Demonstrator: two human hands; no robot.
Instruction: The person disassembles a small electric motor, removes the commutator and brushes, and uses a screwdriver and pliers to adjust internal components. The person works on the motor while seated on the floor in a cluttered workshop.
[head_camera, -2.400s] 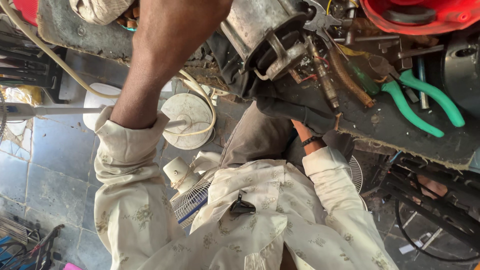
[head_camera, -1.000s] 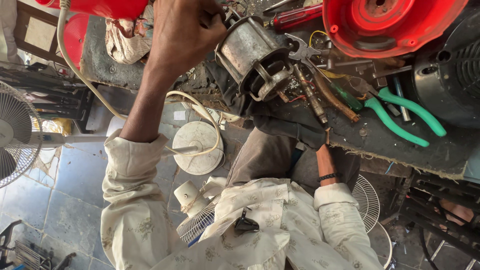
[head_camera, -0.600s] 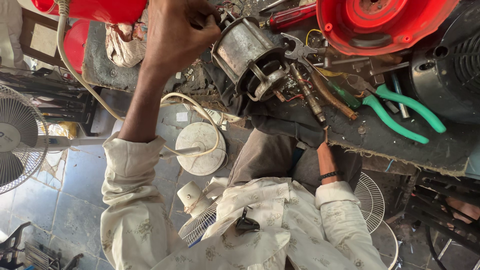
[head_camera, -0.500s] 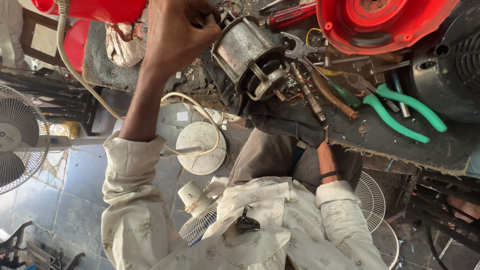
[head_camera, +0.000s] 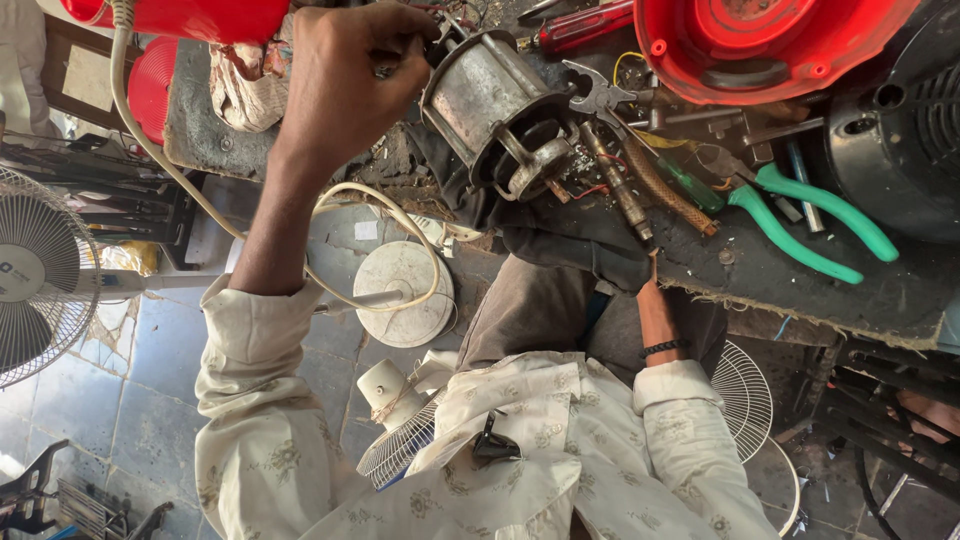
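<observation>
My left hand (head_camera: 345, 85) is closed in a fist at the rear end of a grey metal fan motor (head_camera: 495, 110), gripping a small metal piece there. The motor lies tilted on the dirty workbench (head_camera: 800, 290), with its shaft end towards me. My right forearm, with a black wristband (head_camera: 662, 348), rises to the bench's front edge. The right hand (head_camera: 650, 290) is mostly hidden under the edge and a dark cloth (head_camera: 560, 235), so I cannot see what it holds.
Green-handled pliers (head_camera: 800, 215), a red-handled screwdriver (head_camera: 585, 28), grey pliers (head_camera: 600, 95) and a red plastic fan housing (head_camera: 770, 45) lie on the bench. A white cable (head_camera: 180, 170) loops down from the bench. Fans (head_camera: 40, 270) and a round white base (head_camera: 400, 290) stand on the tiled floor.
The view has shifted, bringing the bench and motor more into frame. My left hand has stayed closed at the motor's rear end over the last second.
</observation>
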